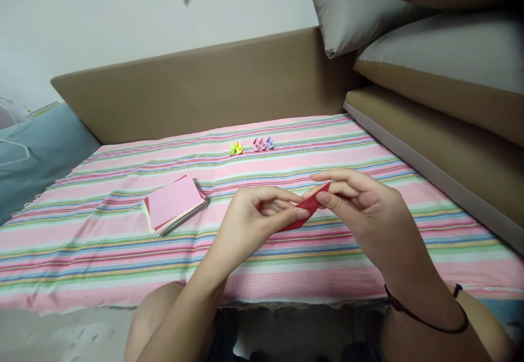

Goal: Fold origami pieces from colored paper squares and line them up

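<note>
Standing here, I see folded red paper (311,203) above the striped cloth (123,258), left hand (254,209) pinching near its lower end, right hand (366,201) near its upper tip, neither far open. It looks light, easily creased; best held gently by its edges.

Near the frame's centre, the left hand (258,210) and right hand (366,201) are held close together, thumbs (332,202) pinched toward the fingers (278,193). The right index finger (340,174) is extended leftward. Both forearms (190,299) are angled upward.
</note>
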A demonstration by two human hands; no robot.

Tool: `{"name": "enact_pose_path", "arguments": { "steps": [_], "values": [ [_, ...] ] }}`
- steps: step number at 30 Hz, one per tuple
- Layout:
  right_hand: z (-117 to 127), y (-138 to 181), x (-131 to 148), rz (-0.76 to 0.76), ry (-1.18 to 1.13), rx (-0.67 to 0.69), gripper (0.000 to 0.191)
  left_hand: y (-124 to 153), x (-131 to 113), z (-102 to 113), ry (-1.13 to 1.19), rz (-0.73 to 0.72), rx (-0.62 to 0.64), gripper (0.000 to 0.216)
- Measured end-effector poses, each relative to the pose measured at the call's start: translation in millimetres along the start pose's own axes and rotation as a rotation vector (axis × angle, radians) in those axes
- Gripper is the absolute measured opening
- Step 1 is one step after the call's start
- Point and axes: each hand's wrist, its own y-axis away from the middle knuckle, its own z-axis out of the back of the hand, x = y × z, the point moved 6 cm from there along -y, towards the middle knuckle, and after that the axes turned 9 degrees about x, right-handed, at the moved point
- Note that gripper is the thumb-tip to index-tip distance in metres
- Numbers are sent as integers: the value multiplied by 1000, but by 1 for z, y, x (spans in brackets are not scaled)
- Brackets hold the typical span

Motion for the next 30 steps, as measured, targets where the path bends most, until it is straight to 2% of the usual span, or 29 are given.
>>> {"name": "enact_pose_path", "arguments": {
  "steps": [3, 8, 13, 15, 18, 21, 24, 26, 30],
  "values": [
    [0, 1, 0, 10, -9, 12, 18, 0, -2, -2, -28, -12, 16, 18],
    [-2, 0, -1, 1, -87, -1, 17, 3, -12, -3, -152, -105, -52, 15],
    [-16, -3, -7, -61, -157, 165, 9, 6, -16, 1, -186, -177, -102, 17],
    [-18, -3, -8, -66, -147, 174, 8, 4, -12, 3, -154, -157, -82, 18],
    [-16, -3, -10, -90, -142, 176, 8, 0, -7, 2, -96, -101, 20, 17],
    [-17, -3, -12, -123, -178, 234, 10, -2, -7, 0, -178, -72, 140, 18],
    [-20, -3, -13, -120, -230, 265, 11, -1, -10, -3, -266, -103, 222, 32],
    [-24, -4, -14, -103, -291, 272, 11, -1, -12, -4, -236, -147, 233, 36],
    [-37, -2, -17, -121, -384, 317, 26, -1, -15, -2, -243, -242, 146, 35]
  ]
}}
